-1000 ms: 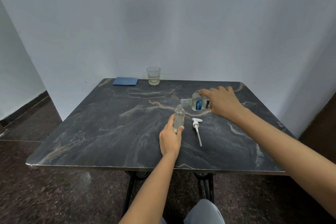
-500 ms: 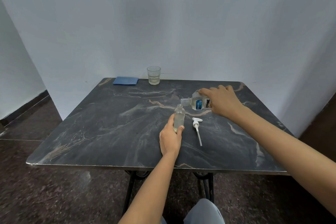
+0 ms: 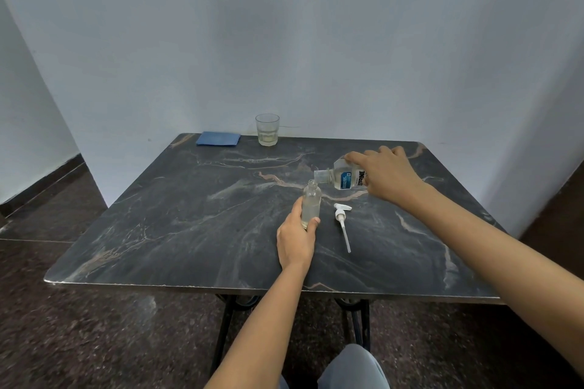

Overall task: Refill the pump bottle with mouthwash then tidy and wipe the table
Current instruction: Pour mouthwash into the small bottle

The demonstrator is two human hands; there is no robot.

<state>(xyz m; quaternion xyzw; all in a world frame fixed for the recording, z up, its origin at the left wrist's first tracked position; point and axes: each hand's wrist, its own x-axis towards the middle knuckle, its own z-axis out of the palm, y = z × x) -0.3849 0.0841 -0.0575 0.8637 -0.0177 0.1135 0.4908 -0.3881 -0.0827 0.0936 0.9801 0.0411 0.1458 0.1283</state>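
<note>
The only readable text is on the mouthwash bottle, whose white and blue label carries bold black capitals ending in "…RINE", the first letters hidden under the right hand, while the small print on the blue panel is too fine to read.
</note>
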